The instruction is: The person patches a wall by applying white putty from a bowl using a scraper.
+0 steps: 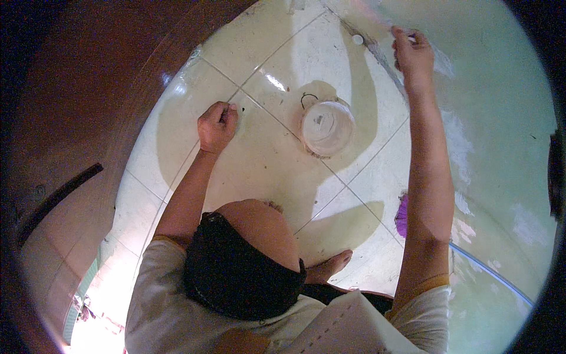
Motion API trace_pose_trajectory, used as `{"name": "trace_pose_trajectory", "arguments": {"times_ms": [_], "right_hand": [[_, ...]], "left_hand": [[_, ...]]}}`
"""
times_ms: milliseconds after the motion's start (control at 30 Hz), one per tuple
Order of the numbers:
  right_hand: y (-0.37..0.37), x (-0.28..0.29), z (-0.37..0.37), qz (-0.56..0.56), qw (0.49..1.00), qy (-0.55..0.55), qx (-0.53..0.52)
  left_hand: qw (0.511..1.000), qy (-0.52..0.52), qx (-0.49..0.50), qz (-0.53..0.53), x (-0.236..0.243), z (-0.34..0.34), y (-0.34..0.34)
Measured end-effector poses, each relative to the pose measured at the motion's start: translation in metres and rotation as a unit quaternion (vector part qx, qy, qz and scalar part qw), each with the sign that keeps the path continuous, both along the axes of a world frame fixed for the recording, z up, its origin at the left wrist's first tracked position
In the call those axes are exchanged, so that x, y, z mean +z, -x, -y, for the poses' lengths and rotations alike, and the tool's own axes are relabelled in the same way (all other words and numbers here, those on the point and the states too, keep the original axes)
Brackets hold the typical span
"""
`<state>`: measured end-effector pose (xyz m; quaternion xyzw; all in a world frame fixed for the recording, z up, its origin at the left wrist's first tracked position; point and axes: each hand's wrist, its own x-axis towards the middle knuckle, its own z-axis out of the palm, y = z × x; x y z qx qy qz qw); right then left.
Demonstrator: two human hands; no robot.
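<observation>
My left hand (217, 127) is closed over the tiled floor, left of a white bucket (327, 133) with a thin dark handle; whatever it may hold is hidden. My right hand (413, 56), up at the pale green wall (501, 118), grips something I cannot make out, with a faint pinkish blur beyond its fingertips. A small white round object (358, 39) lies left of that hand. The wall has whitish patches near my right arm.
A dark brown wooden surface (76, 88) curves along the left. A purple object (401, 215) is partly hidden behind my right forearm. A blue strip (489, 265) runs along the wall at lower right. My bare foot (336, 262) is on the white tiles (271, 159).
</observation>
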<state>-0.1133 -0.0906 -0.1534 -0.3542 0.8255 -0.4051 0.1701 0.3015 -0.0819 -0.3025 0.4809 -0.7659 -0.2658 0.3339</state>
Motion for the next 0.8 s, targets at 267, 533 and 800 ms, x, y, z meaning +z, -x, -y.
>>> {"name": "trace_pose_trajectory", "arguments": {"times_ms": [267, 533, 800], "right_hand": [[0.009, 0.097, -0.051, 0.063, 0.997, 0.037, -0.035], [-0.027, 0.063, -0.028, -0.39, 0.888, 0.03, 0.243], [0.013, 0.071, 0.006, -0.52, 0.832, -0.053, 0.186]], "left_hand": [[0.999, -0.016, 0.013, 0.025, 0.004, -0.002, -0.006], [1.0, -0.007, -0.003, 0.029, 0.008, -0.001, -0.003], [0.999, 0.04, 0.009, -0.006, 0.004, -0.002, 0.0]]}}
